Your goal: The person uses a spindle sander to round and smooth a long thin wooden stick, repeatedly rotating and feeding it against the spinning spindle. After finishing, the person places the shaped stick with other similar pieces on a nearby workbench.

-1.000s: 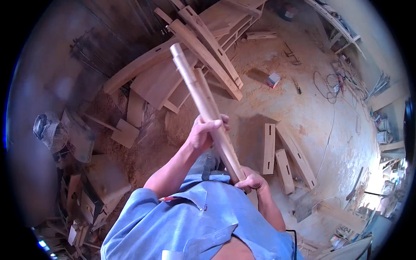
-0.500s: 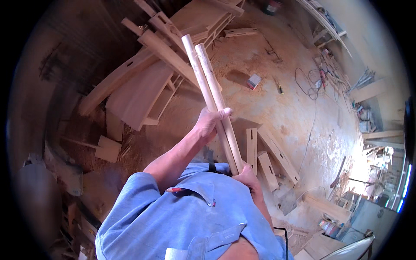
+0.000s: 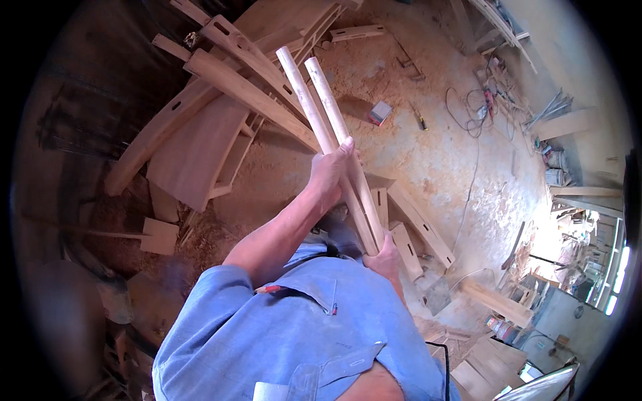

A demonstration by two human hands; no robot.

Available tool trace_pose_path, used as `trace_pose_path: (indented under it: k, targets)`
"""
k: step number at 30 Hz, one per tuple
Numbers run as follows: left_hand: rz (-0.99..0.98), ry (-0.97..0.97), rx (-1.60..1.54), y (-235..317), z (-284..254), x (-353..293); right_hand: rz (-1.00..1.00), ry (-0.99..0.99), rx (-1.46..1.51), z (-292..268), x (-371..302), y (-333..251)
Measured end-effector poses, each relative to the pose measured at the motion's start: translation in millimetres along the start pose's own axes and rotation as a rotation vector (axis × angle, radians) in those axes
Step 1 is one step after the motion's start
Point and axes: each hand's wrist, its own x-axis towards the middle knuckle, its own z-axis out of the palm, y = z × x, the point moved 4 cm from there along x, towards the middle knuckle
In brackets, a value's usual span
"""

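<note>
Two long, pale round wooden poles (image 3: 328, 95) run side by side away from my body, their far ends spread a little apart. My left hand (image 3: 331, 166) is wrapped around both poles near the middle, thumb on top. At the near ends, close to my shirt, my right hand (image 3: 382, 258) closes around the poles; part of its fingers is hidden. A red pencil (image 3: 269, 289) sticks out of the pocket of my blue shirt.
Beams with slots (image 3: 251, 90) and a broad wooden panel (image 3: 197, 150) are stacked at the far left. Slotted boards (image 3: 420, 224) lie just right of the poles. On the dusty floor are a small box (image 3: 380, 113), a screwdriver-like tool (image 3: 422, 123) and a looped cable (image 3: 461, 120).
Both hands still grip the poles. The far ends have drifted slightly left and spread further apart. My left hand has moved a little farther from my body, and the surroundings have shifted left.
</note>
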Motion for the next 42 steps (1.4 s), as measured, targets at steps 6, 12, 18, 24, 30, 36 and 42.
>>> trace_pose_path:
  k: [6, 12, 18, 24, 30, 36, 42]
  targets:
    - [-0.098, -0.177, -0.079, -2, 35, 26, -0.037, -0.159, 0.168, -24, 35, 19]
    - [-0.102, -0.312, -0.036, -22, 87, 71, 0.069, -0.443, 0.345, -62, 89, 36]
    - [-0.018, -0.429, 0.060, -19, 181, 111, -0.058, -0.506, 0.524, -89, 173, 101]
    - [-0.053, -0.582, 0.078, -51, 266, 159, -0.091, -0.566, 0.768, -143, 232, 134]
    - [-0.100, -0.676, 0.249, -99, 346, 188, -0.284, -0.494, 0.891, -213, 279, 174]
    - [-0.094, -0.490, 0.436, -141, 418, 252, -0.029, 0.046, 0.628, -303, 293, 198]
    - [-0.147, -0.421, 0.447, -182, 503, 346, 0.105, 0.411, 0.563, -370, 335, 246]
